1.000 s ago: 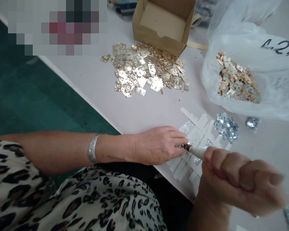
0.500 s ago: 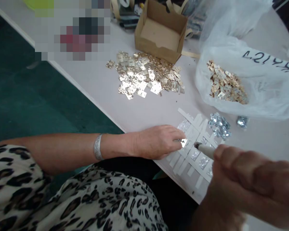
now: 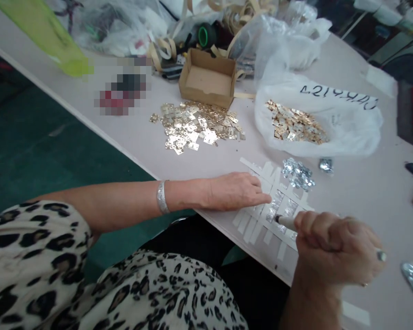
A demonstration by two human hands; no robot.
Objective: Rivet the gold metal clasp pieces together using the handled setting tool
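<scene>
My left hand point(image 3: 239, 190) rests over the upper left part of a grid of pale tape strips point(image 3: 251, 229) stuck to the table. Its fingers are bent together, with one fingertip reaching toward the small clear, shiny patches point(image 3: 291, 208) between the strips. Whatever lies under those fingers is hidden. In a closed fist, my right hand point(image 3: 337, 247) grips a white pen-like tool point(image 3: 286, 222) whose dark tip points at the lower patches. Just beyond the grid is a pile of small silvery discs point(image 3: 298, 174).
Thin gold-coloured metal plates point(image 3: 196, 126) lie heaped before an open cardboard box point(image 3: 206, 82). A white plastic bag point(image 3: 351, 133) holds more small gold pieces. A small silvery packet point(image 3: 326, 165) sits near the discs. The table edge point(image 3: 124, 156) runs diagonally along the left.
The view has shifted and shows more of the table. A small metal plate pinched in my left hand earlier is out of sight now. The tool's tip is lower on the grid.
</scene>
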